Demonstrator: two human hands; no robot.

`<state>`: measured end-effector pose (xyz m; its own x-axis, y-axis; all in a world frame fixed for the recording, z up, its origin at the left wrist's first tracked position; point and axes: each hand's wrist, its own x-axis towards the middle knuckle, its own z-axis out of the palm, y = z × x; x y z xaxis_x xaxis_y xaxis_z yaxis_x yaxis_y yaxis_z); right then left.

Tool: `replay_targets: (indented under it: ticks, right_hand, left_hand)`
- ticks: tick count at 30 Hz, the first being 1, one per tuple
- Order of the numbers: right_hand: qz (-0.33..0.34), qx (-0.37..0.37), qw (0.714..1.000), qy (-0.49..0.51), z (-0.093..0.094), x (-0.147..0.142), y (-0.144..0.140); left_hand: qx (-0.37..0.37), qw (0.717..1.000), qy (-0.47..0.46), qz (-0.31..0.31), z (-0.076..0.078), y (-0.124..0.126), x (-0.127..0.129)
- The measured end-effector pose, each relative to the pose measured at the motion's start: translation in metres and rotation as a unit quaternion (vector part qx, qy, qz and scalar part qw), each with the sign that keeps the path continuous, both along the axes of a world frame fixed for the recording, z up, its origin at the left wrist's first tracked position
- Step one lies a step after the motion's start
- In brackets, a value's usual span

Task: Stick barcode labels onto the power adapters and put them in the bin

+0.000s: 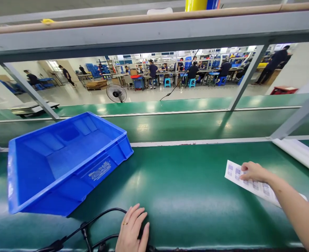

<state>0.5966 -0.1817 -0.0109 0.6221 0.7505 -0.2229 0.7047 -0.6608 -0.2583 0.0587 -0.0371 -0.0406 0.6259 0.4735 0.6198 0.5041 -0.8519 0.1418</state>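
Pressing our right hand (251, 171) flat on the sheet of labels (251, 183), we rest our left hand (132, 229), fingers loose, beside the black cable (91, 224); the blue bin (65, 161) beyond it holds nothing yet.

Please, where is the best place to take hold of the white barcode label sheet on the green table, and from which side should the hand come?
Probably the far-left short edge of the label sheet. It lies flat on the green table, and the right hand rests on its middle, so that bare end is free. Come from the left, slide fingertips under the edge and pinch thumb on top; a thin flat sheet gives nothing else to grasp.
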Motion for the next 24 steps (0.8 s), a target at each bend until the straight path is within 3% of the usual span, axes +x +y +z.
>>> replay_targets:
  ticks: [8,19,24]
  right_hand:
    - [-0.031,-0.012,0.997,0.071,0.011,0.008,-0.001]
    - [-0.082,0.046,0.971,0.218,0.04,0.026,0.008]
    - [-0.101,0.067,0.973,0.197,0.06,0.022,0.011]
  left_hand:
    - [-0.006,1.0,0.022,-0.007,0.001,-0.003,0.0]
    - [-0.001,1.0,0.017,-0.019,0.0,-0.002,0.0]
    - [0.0,1.0,0.016,-0.021,0.001,-0.002,0.001]
